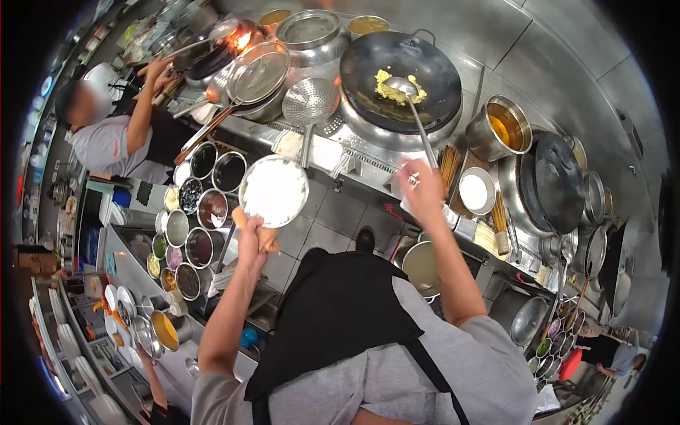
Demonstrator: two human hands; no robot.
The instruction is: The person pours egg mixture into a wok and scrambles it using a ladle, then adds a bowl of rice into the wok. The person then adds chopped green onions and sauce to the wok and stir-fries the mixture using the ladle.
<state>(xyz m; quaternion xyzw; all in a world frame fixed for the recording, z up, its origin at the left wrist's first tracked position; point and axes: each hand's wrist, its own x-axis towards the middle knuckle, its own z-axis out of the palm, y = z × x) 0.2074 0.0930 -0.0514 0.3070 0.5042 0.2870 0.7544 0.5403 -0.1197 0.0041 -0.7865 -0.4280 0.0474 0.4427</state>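
My left hand (249,244) is closed on the edge of a round bowl (303,207) full of something bright white, perhaps rice. A folded tan cloth (268,239) lies between the fingers and the bowl. My right hand (423,190) is at the handle end of a ladle (419,124); motion smears its fingers, so I cannot tell whether it grips. The ladle's head rests in a black wok (361,71), among yellow pieces resembling scrambled egg (387,91).
A perforated skimmer (310,100) and a strainer (259,72) lie left of the wok. Seasoning pots (212,207) stand at left. To the right are an oil pot (499,129), a white-filled bowl (477,190) and another wok (556,180). A co-worker (113,142) works near flames.
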